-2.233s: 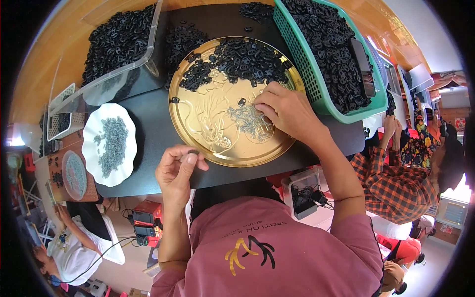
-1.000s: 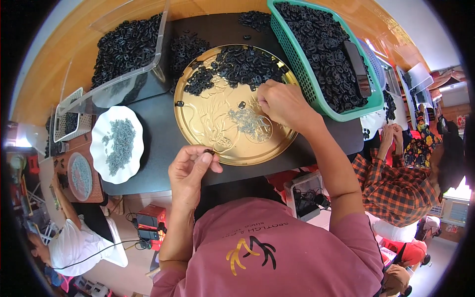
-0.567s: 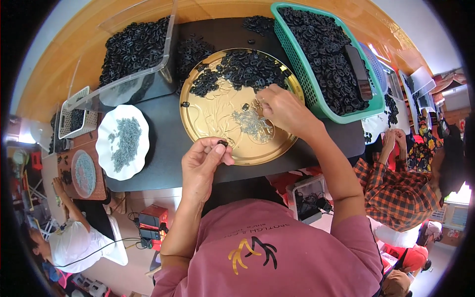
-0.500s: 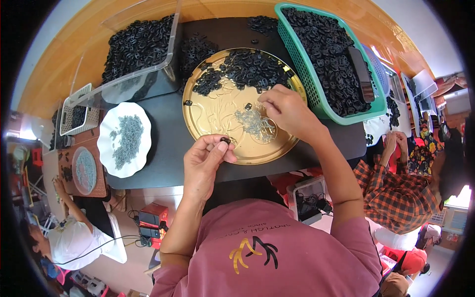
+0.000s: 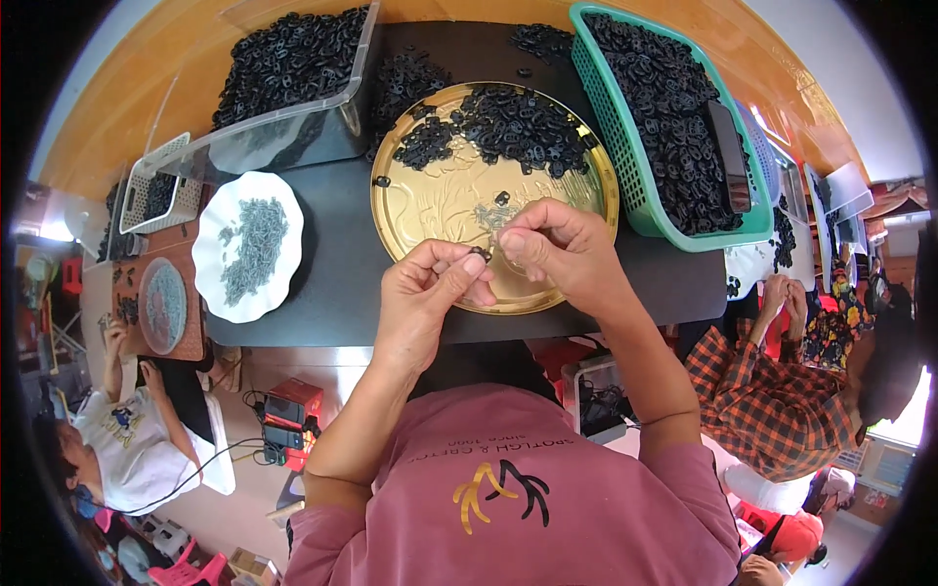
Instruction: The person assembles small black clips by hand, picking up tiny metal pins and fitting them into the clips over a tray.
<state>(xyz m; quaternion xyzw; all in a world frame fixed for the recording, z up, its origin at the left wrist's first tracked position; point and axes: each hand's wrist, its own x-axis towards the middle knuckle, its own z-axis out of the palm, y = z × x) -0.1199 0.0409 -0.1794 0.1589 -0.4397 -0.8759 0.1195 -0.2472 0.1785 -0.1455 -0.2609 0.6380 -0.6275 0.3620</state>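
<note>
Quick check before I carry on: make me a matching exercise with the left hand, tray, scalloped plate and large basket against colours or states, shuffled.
1. Left hand
2. Tray
3. Scalloped plate
4. Large basket

A. White, with small grey pieces on it
B. Green, heaped with black parts
C. Pinching a small black part
D. Golden and round

Right pairs: 1-C, 2-D, 3-A, 4-B
</note>
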